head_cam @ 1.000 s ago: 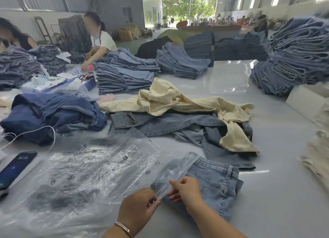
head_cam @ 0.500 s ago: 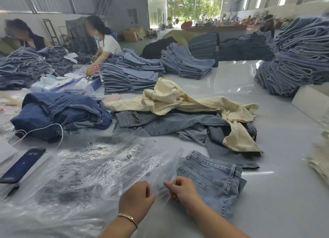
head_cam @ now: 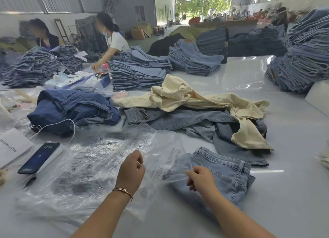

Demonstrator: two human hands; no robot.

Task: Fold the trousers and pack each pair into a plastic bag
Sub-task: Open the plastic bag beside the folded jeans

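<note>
A folded pair of light blue jeans (head_cam: 224, 173) lies on the grey table in front of me, waistband to the far side. A clear printed plastic bag (head_cam: 165, 159) is held up between my hands, its right part over the left end of the jeans. My left hand (head_cam: 130, 172), with a bracelet on the wrist, pinches the bag's left edge. My right hand (head_cam: 201, 179) pinches the bag's other edge above the jeans. A pile of more clear bags (head_cam: 85, 166) lies to the left.
Unfolded jeans (head_cam: 187, 122) and cream trousers (head_cam: 195, 97) lie heaped beyond the folded pair. Dark blue jeans (head_cam: 71, 109), a phone (head_cam: 38, 157) on a white cable and a white paper bag (head_cam: 12, 147) sit at left. Tall denim stacks (head_cam: 300, 60) ring the table; two people work far left.
My hands have moved apart, pulling the bag's edges away from each other. The bag now hangs spread over the left end of the folded jeans.
</note>
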